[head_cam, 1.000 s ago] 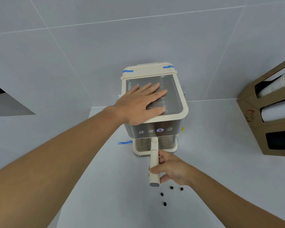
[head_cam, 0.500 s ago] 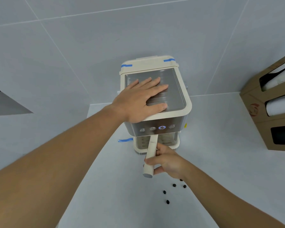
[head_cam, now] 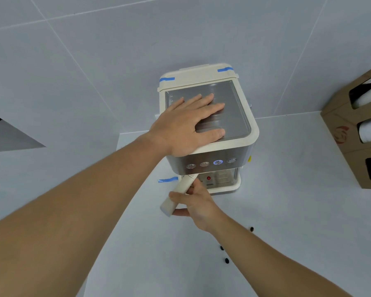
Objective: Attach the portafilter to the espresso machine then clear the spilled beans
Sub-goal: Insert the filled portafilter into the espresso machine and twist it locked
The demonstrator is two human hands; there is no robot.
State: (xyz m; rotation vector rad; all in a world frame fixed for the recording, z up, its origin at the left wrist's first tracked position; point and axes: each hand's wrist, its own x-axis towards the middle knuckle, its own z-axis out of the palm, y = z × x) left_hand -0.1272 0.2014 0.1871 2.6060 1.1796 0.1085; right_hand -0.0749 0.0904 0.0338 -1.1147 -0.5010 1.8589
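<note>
Portafilter (head_cam: pixel 178 195) – handle angled out left from under espresso machine (head_cam: pixel 210 133), which stands toward back edge of worktop (head_cam: pixel 287 211); head hidden beneath front panel. Your right hand (head_cam: pixel 196 205) wraps handle, fingers curled. Your left hand (head_cam: pixel 189 123) lies flat, fingers spread, on machine top, gripping nothing. Step in hand: attaching. Next move likely calls for swinging handle toward centre until it locks – seating can't be seen. Spilled beans (head_cam: pixel 226 260) near front edge, partly behind right forearm; count unclear.
</note>
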